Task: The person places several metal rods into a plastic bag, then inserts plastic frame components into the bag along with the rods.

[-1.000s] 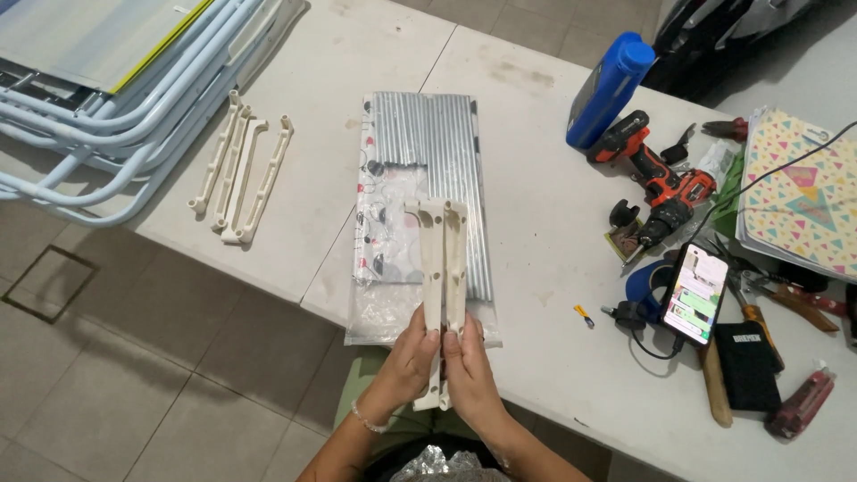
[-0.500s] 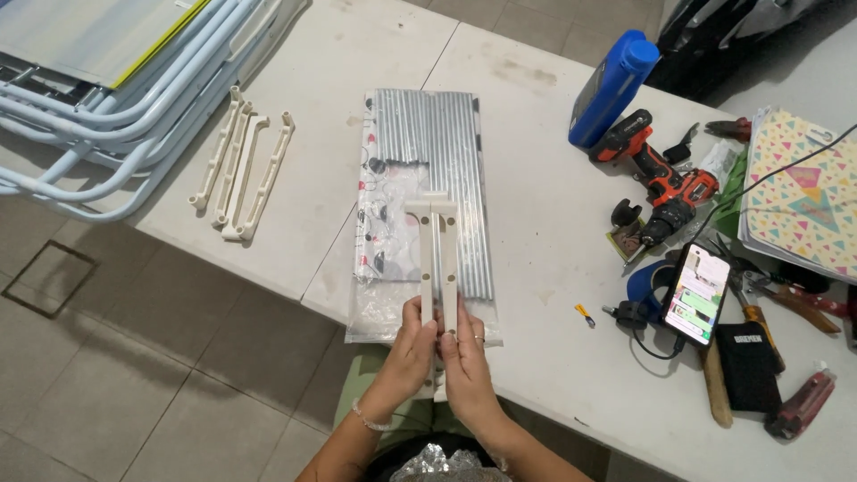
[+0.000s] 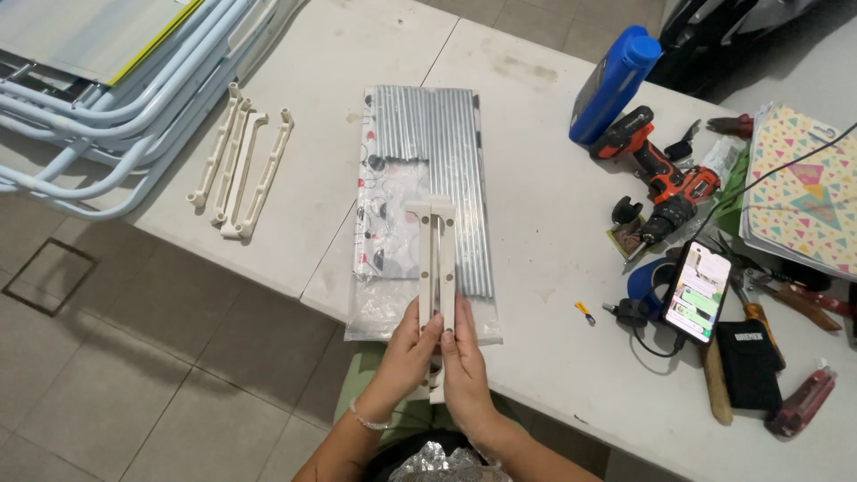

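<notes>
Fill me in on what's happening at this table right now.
A person holds two cream plastic bars pressed side by side, left hand and right hand gripping their near ends above a clear bag of silver metal tubes on the white table. Four more matching cream bars lie to the left. A red cordless drill, a blue bottle and a lit phone sit on the right.

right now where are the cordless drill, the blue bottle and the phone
cordless drill [image 3: 662, 181]: head view, on the red and black body above the grip
blue bottle [image 3: 612, 85]: head view, on the middle of its side
phone [image 3: 697, 291]: head view, on the middle of the lit screen
</notes>
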